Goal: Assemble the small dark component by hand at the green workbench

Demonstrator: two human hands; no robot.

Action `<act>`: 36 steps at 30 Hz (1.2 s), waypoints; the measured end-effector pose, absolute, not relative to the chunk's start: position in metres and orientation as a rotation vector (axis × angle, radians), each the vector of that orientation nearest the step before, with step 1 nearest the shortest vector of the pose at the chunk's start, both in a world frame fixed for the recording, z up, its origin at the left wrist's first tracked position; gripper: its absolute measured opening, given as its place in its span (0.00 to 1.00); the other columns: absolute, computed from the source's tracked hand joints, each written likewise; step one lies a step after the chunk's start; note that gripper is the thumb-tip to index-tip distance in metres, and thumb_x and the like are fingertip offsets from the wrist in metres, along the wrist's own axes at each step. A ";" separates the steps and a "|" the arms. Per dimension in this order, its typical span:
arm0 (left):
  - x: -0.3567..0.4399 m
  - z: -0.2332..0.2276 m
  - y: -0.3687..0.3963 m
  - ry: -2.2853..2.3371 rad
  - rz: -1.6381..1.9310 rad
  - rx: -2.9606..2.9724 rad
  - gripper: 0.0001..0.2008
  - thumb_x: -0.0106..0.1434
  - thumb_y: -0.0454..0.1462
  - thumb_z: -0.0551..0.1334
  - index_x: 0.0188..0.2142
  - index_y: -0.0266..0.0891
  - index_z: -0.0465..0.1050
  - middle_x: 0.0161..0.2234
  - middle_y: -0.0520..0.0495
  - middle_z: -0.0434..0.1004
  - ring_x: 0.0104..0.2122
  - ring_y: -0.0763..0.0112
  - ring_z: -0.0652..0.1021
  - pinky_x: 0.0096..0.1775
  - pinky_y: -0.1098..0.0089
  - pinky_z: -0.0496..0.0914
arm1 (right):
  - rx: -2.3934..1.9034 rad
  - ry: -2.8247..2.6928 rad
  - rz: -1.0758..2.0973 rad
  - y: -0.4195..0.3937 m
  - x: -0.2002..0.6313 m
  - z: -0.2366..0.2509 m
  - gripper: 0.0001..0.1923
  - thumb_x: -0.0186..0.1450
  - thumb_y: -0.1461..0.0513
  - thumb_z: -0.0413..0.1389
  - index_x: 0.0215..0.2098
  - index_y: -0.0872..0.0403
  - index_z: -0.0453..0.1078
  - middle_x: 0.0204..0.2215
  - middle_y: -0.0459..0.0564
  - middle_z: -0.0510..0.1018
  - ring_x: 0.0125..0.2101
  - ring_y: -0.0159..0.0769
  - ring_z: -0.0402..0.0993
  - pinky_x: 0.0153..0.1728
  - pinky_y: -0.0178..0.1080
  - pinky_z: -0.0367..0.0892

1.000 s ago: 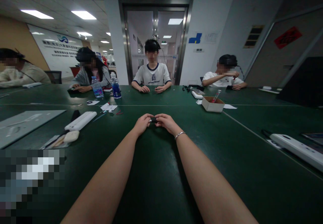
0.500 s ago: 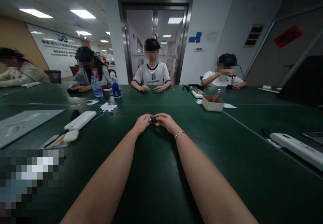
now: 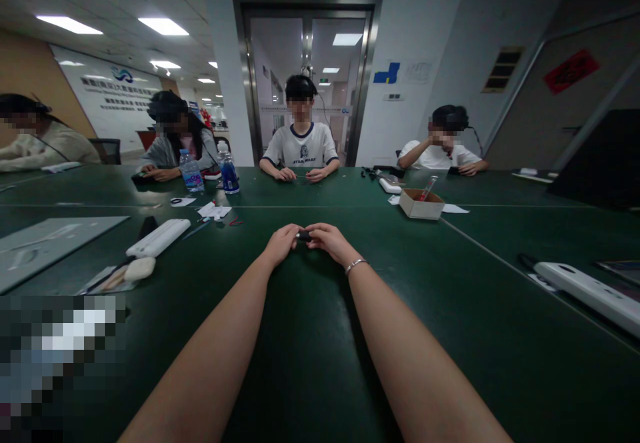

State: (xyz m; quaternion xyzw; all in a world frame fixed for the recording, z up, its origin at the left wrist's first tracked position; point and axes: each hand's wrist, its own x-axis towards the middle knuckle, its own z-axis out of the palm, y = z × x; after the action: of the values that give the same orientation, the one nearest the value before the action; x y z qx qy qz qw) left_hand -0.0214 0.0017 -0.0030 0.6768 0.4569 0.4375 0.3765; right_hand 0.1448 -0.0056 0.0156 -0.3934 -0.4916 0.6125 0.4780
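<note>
A small dark cylinder-like object with a pale, silvery left end is held between my two hands, just over the green table. My left hand is closed at the object's pale end, its fingertips partly hidden. My right hand grips the black part with thumb and fingers, and a silver bracelet circles that wrist. The object is too small and too covered by fingers to tell its exact kind.
To the left lie a white power strip, a white rounded case and a grey board. Ahead right stands an open box; another power strip is at right. Two bottles and several seated people are across the table.
My hands keep almost the same place and grip. The silvery end of the object shows slightly less. At the far right, a person's raised hand has shifted a little.
</note>
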 end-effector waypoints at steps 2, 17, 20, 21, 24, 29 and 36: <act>-0.021 -0.003 0.001 1.171 1.116 1.721 0.16 0.59 0.42 0.52 0.41 0.38 0.72 0.20 0.53 0.65 0.22 0.73 0.67 0.26 0.73 0.60 | -0.957 -1.200 1.493 -0.006 0.145 0.016 0.08 0.59 0.74 0.52 0.31 0.59 0.70 0.21 0.47 0.74 0.19 0.26 0.73 0.21 0.26 0.72; -0.019 -0.002 0.000 1.158 1.163 1.696 0.17 0.60 0.45 0.53 0.41 0.38 0.71 0.24 0.52 0.68 0.21 0.75 0.66 0.25 0.74 0.61 | -0.949 -1.185 1.499 -0.006 0.146 0.014 0.07 0.58 0.73 0.54 0.32 0.59 0.70 0.22 0.47 0.74 0.19 0.26 0.73 0.22 0.26 0.72; -0.019 -0.004 0.001 1.161 1.142 1.713 0.17 0.61 0.45 0.51 0.41 0.38 0.71 0.20 0.53 0.66 0.20 0.74 0.66 0.25 0.73 0.60 | -0.948 -1.185 1.490 -0.006 0.146 0.015 0.06 0.58 0.73 0.54 0.32 0.59 0.70 0.22 0.47 0.75 0.19 0.26 0.73 0.22 0.27 0.72; -0.019 -0.004 0.001 1.159 1.142 1.715 0.17 0.61 0.44 0.51 0.40 0.38 0.71 0.20 0.53 0.65 0.21 0.74 0.66 0.25 0.73 0.61 | -0.950 -1.185 1.488 -0.006 0.146 0.015 0.06 0.58 0.73 0.54 0.32 0.59 0.70 0.22 0.47 0.75 0.19 0.26 0.72 0.22 0.27 0.72; -0.019 -0.003 0.001 1.171 1.143 1.701 0.15 0.59 0.41 0.52 0.40 0.38 0.72 0.23 0.52 0.67 0.22 0.74 0.67 0.25 0.74 0.61 | -0.962 -1.187 1.492 -0.006 0.146 0.015 0.07 0.58 0.73 0.54 0.32 0.60 0.70 0.22 0.47 0.75 0.19 0.27 0.73 0.22 0.28 0.72; -0.020 0.000 -0.002 1.174 1.132 1.719 0.16 0.60 0.41 0.51 0.40 0.38 0.72 0.23 0.52 0.68 0.21 0.75 0.66 0.25 0.74 0.61 | -0.959 -1.179 1.496 -0.004 0.146 0.014 0.07 0.58 0.73 0.54 0.32 0.60 0.71 0.22 0.47 0.75 0.19 0.27 0.73 0.22 0.27 0.72; -0.020 -0.002 -0.001 1.196 1.137 1.737 0.15 0.60 0.41 0.51 0.39 0.39 0.73 0.26 0.50 0.70 0.24 0.74 0.68 0.27 0.74 0.63 | -0.966 -1.177 1.492 -0.007 0.146 0.016 0.08 0.59 0.74 0.52 0.32 0.60 0.71 0.21 0.47 0.74 0.18 0.27 0.73 0.21 0.26 0.71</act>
State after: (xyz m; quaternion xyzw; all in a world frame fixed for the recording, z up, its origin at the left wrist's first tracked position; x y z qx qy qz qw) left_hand -0.0199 -0.0008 -0.0017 0.6754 0.4647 0.4418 0.3643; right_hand 0.1458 -0.0071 0.0164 -0.3965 -0.4831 0.6126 0.4838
